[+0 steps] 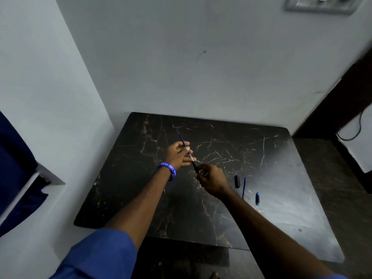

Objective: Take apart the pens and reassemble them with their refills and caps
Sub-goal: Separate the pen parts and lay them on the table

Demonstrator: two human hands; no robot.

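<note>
Head view: our left hand (178, 153) pinched the thin blue plastic refill (182, 140); our right hand (211, 181) gripped the black pen barrel (194, 167), both above the dark marble-patterned table (141, 198). We judged the refill light, bendy, best held near the barrel mouth. 3 loose parts lay right: black cap (237, 181), second blue refill (244, 187), blue-tipped pen piece (257, 198). Table's left side offered room.

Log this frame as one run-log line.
left hand: holds refill | right hand: holds barrel | table: black cap, blue cap, loose refill
</note>
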